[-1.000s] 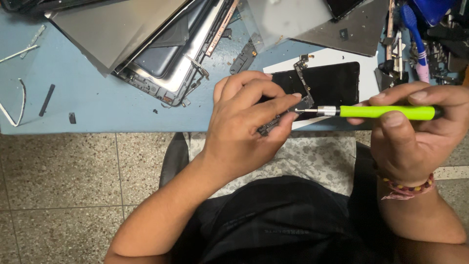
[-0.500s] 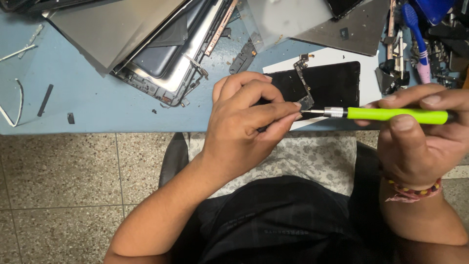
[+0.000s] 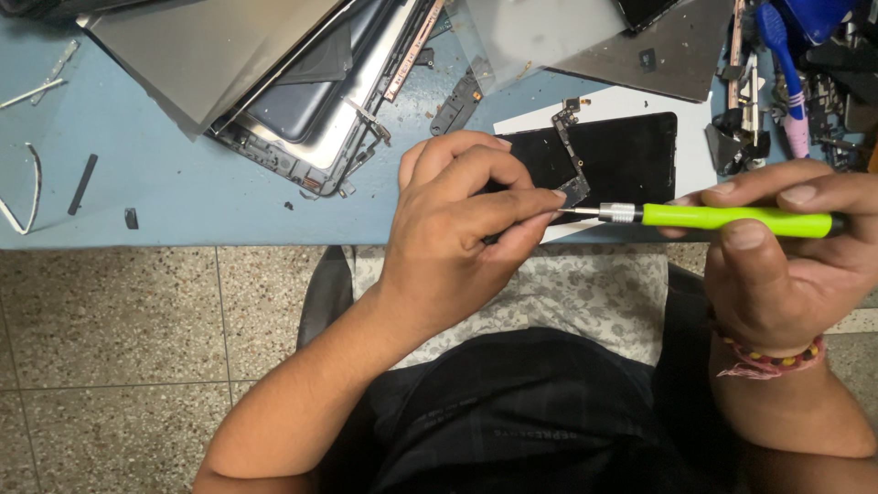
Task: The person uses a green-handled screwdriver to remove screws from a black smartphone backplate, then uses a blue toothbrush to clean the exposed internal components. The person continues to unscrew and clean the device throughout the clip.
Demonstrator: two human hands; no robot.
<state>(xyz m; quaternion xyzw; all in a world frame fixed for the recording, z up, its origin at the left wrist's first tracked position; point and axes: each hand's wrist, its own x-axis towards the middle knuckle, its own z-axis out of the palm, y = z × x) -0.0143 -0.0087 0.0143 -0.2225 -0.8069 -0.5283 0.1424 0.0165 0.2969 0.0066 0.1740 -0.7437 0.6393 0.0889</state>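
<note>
Across the top of the frame, a light blue bench (image 3: 183, 197) carries an opened grey laptop shell (image 3: 274, 82) at upper left, a metal plate (image 3: 640, 46) at upper right, small black scraps at far left. Speckled stone floor (image 3: 110, 338) below. Centre: left hand (image 3: 457, 242), fingers (image 3: 512, 206) curled nearly closed, pinching a small circuit-board part (image 3: 576, 190) over a black phone screen panel (image 3: 631, 155) on white paper. Right hand (image 3: 786, 256), fingers wrapped tight on a lime-green screwdriver (image 3: 732, 219), lying level, tip touching the part at the left fingertips.
</note>
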